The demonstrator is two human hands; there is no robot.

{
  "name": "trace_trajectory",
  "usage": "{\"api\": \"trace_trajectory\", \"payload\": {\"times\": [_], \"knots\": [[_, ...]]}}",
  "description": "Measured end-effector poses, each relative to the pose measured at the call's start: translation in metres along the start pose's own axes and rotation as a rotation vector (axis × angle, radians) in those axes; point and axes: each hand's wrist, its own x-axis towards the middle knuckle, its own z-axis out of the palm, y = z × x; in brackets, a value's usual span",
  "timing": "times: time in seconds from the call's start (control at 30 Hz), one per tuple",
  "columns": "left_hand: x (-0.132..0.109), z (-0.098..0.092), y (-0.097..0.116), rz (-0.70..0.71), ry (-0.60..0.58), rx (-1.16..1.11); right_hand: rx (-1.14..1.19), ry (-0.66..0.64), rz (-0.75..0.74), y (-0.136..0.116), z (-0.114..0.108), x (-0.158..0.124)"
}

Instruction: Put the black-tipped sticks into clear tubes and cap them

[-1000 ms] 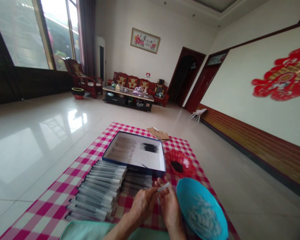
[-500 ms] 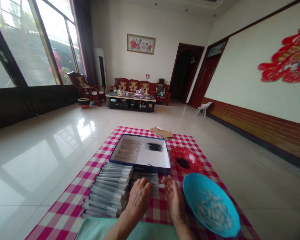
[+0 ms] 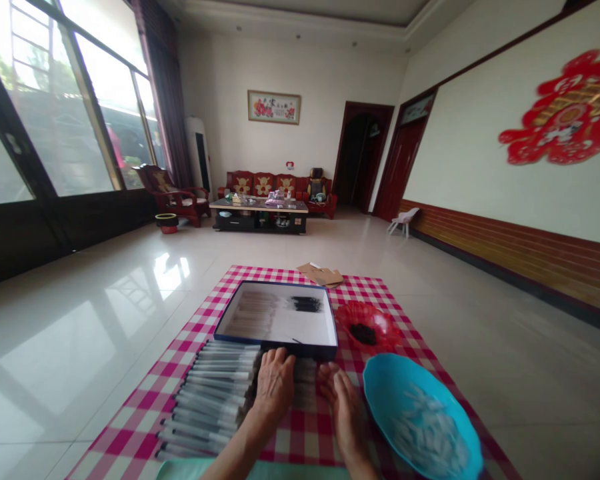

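My left hand (image 3: 274, 383) is just below the front edge of the shallow box (image 3: 329, 350), its fingers curled down. What they hold, if anything, is hidden beneath the knuckles. To its left lies a row of clear-barrelled pens (image 3: 213, 390) with dark ends on the left and whitish ends on the right. My right hand (image 3: 344, 403) rests on its side with fingers stretched, beside blurred translucent tubes (image 3: 305, 385) lying between the hands. Inside the box are pale thin rods (image 3: 255, 310) at the left and black slim pieces (image 3: 307, 304) at the right.
A blue bowl (image 3: 375, 380) with small whitish translucent pieces stands right of my right hand. Behind it is a red dish (image 3: 387, 327) holding dark bits. Brown cardboard (image 3: 320, 274) lies at the far edge of the checked cloth (image 3: 180, 357). A green cloth (image 3: 280, 472) is nearest me.
The view has tilted up slightly. My left hand has moved up against the box's front edge. The whitish piece that showed between my hands is no longer visible.
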Motion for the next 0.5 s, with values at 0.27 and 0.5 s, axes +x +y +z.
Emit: {"api": "trace_trajectory", "payload": {"times": [0.27, 0.5], "knots": [[-0.002, 0.002, -0.001, -0.018, -0.073, 0.014, -0.303, -0.033, -0.079, -0.009, 0.011, -0.006], [0.005, -0.027, 0.003, 0.049, -0.039, -0.04, -0.248, 0.006, -0.011, -0.012, 0.016, -0.008]]}}
